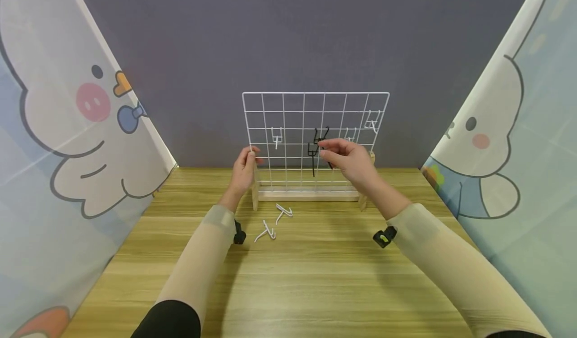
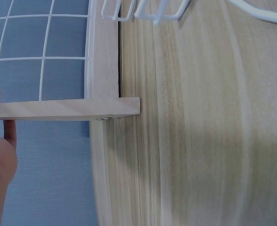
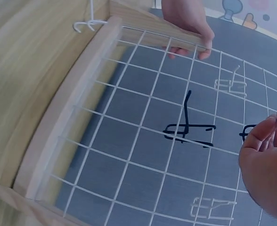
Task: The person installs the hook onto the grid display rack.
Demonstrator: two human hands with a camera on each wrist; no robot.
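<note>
A white wire grid (image 1: pixel 293 93) stands upright in a wooden base (image 1: pixel 311 196). My left hand (image 1: pixel 243 170) grips the wooden post (image 2: pixel 58 109) at the grid's left side, its fingers partly hidden behind. With thumb and fingertips, my right hand (image 1: pixel 353 165) pinches the prong of a black hook (image 1: pixel 321 134) at the grid's middle. Lower and slightly left of it, another black hook (image 3: pixel 186 128) hangs on the wires. White hooks hang on the grid as well: one at left (image 1: pixel 277 139), one behind my right hand (image 1: pixel 350 136), one near the right edge (image 1: pixel 371 123).
Two loose white hooks lie on the wooden table in front of the base, one nearer the grid (image 1: pixel 283 212) and one closer to me (image 1: pixel 266 231). A grey wall (image 1: pixel 315 37) rises behind; cartoon-printed sheets (image 1: pixel 58 127) flank both sides.
</note>
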